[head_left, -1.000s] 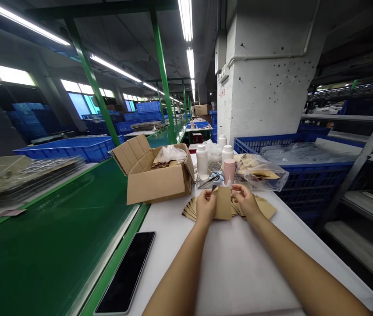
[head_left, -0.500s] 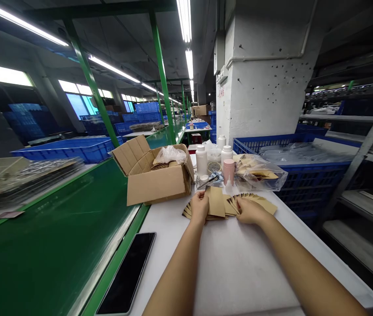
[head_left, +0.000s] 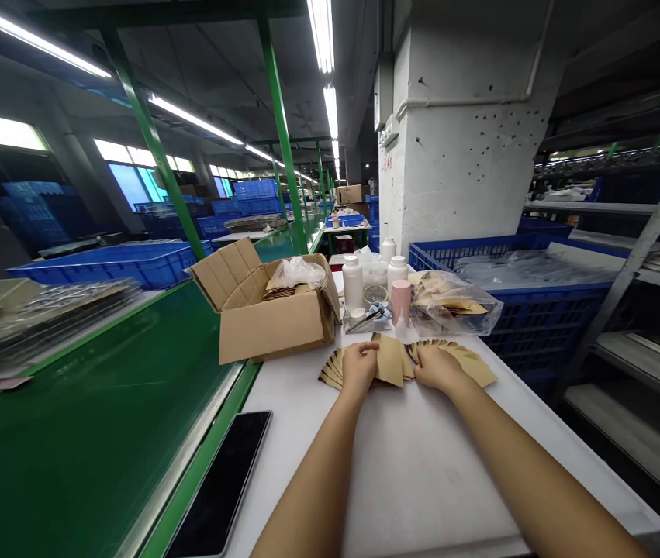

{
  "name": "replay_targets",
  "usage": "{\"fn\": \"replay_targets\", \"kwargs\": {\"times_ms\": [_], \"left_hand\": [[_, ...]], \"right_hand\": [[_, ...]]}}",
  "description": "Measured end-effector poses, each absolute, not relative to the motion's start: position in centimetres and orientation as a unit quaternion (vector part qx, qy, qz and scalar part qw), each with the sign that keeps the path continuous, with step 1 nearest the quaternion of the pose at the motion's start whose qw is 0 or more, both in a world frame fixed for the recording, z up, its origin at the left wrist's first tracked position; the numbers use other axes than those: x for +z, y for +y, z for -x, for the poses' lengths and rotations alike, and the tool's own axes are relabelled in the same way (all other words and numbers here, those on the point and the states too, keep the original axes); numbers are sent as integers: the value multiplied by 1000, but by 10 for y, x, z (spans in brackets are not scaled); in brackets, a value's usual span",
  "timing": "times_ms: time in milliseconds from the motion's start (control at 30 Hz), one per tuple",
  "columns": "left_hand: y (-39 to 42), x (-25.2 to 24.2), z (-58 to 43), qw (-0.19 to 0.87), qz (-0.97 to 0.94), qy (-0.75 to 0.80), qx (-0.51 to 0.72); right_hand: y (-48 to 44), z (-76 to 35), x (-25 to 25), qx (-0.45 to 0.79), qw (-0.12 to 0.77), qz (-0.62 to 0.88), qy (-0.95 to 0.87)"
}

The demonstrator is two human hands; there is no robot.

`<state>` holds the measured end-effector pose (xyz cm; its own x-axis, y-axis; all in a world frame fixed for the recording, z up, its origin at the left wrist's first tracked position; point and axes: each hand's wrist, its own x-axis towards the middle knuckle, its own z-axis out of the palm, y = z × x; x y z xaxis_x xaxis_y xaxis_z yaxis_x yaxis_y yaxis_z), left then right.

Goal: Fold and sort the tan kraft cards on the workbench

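My left hand (head_left: 360, 369) is closed at the left edge of a flat tan paper piece (head_left: 390, 363), with a finger lying over its face. This piece leans over a fanned stack of similar tan pieces (head_left: 333, 370) with dark edges. To the right, my right hand (head_left: 437, 367) has its fingers closed on the near-left end of a second fan of tan paper pieces (head_left: 472, 363). Its fingertips are partly hidden. Both fans rest on the white tabletop (head_left: 423, 457).
An open cardboard box (head_left: 274, 329) stands at the back left, beside a green conveyor belt (head_left: 102, 434). White bottles (head_left: 352, 284), a pink bottle (head_left: 400, 302) and a plastic bag of tan pieces (head_left: 457, 302) stand behind the fans. A phone (head_left: 222, 484) lies front left.
The tan piece at my left hand has tilted and shifted slightly right, towards my right hand. My left fingers now reach further over it. The whole view has shifted a little.
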<state>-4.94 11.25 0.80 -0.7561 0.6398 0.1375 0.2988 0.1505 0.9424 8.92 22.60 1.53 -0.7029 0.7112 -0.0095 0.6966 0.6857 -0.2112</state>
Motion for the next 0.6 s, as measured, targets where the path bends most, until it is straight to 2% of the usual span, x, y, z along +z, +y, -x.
{"fn": "replay_targets", "kwargs": {"times_ms": [200, 400, 600], "left_hand": [[117, 7, 42, 170, -378, 728, 546], [125, -1, 33, 142, -466, 725, 487], [119, 6, 18, 50, -524, 813, 248]], "right_hand": [[234, -88, 13, 110, 48, 418, -901], [238, -88, 14, 116, 70, 431, -892], [236, -89, 16, 122, 81, 432, -890]]}}
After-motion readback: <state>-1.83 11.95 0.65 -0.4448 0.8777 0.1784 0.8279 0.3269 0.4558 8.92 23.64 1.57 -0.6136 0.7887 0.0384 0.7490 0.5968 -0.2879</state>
